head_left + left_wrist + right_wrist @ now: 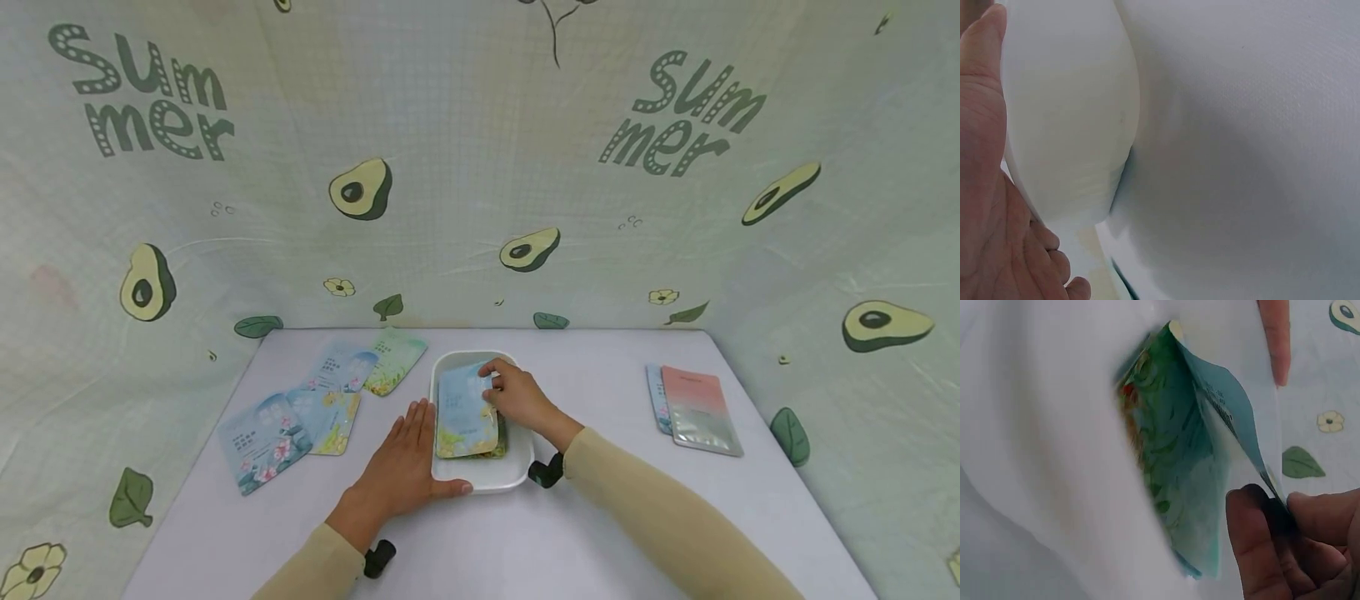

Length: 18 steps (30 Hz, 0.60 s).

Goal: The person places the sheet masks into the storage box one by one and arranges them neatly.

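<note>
Pale tabletop (615, 533) | right grip (522, 397) pinches blue packet (463, 408) by right edge | left grip (401, 462), straight-fingered, against tray (495, 477)

From above the near side of the worktop (600, 371), the head view looks forward and down, reaching both far corners and the patterned cloth (450, 108). Close up, the left wrist view faces the white tray's (487, 479) outer wall; the right looks across its inside. All share that tray.

Avocado-print cloth (450, 108) screens a makeshift tabletop workspace (600, 375).
</note>
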Motion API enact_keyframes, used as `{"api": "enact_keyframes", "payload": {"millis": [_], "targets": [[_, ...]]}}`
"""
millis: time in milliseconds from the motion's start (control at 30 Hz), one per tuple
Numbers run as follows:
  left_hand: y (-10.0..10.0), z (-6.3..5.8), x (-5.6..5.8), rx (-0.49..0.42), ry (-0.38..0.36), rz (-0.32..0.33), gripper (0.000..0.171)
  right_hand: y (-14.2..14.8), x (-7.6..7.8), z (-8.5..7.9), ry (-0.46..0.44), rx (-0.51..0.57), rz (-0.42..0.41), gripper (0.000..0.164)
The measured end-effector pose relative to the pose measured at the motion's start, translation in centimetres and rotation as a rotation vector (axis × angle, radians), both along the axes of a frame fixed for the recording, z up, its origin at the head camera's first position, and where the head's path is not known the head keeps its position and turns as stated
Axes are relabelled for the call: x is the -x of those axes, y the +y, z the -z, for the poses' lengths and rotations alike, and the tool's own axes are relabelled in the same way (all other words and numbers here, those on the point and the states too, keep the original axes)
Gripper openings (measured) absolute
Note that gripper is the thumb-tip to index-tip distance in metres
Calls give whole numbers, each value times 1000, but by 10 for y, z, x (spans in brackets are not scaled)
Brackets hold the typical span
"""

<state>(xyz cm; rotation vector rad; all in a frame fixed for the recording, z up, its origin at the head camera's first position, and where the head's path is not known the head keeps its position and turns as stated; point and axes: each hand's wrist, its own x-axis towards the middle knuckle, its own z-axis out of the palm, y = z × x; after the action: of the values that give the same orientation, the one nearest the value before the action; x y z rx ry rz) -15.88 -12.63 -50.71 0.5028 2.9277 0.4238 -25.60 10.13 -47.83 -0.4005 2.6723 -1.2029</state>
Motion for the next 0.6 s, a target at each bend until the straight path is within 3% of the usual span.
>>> {"api": "enact_keyframes", "payload": {"millis": [133,367,600], "targets": [[0,0,0,-1,3,0,138,0,2,-1,20,-79,-21,32],[-1,2,0,-9,-1,-9,139,1,4,3,17,-79,-2,32],[0,-1,0,-21,-15,-17,140,15,4,-13,152,-178,61,38]]}}
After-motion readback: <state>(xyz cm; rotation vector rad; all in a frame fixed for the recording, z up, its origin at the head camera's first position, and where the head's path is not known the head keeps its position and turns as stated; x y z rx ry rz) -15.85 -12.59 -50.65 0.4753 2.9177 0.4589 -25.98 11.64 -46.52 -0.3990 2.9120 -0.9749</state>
